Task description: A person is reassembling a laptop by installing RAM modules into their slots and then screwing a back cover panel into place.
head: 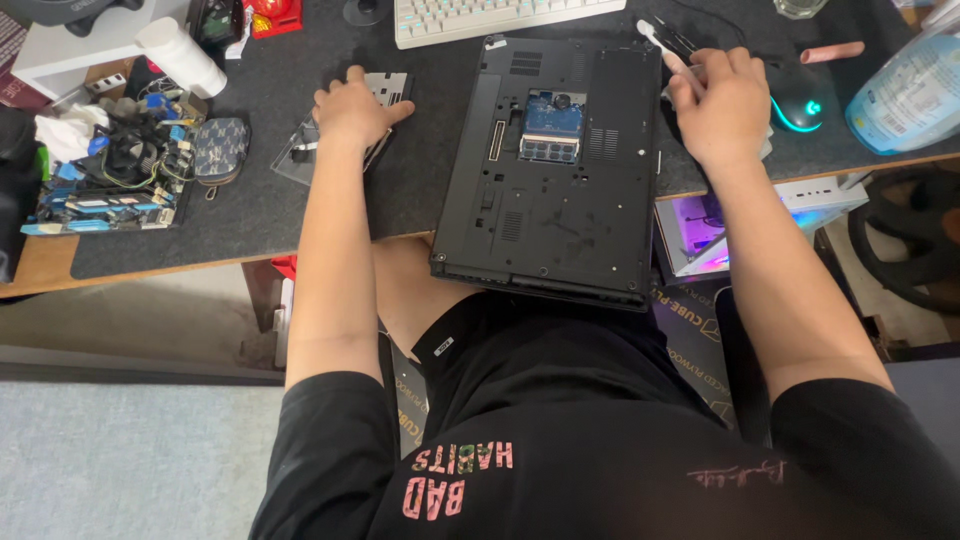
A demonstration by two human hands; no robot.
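A black laptop [555, 190] lies upside down on the dark desk mat [250, 190], its near edge overhanging the desk above my lap. A small bay in its underside is open, showing a blue memory board [551, 125]. My left hand [352, 110] rests flat on a grey metal cover plate [392, 88] to the laptop's left. My right hand [722, 108] is closed around a white-tipped tool [660, 45] at the laptop's far right corner.
A white keyboard [480, 18] lies beyond the laptop. A glowing mouse [800, 108] and a clear blue bottle [905, 95] sit right. Left are a circuit board with cables [110, 190], a small patterned pouch [220, 150] and a white roll [180, 55]. A lit case [700, 230] stands under the desk.
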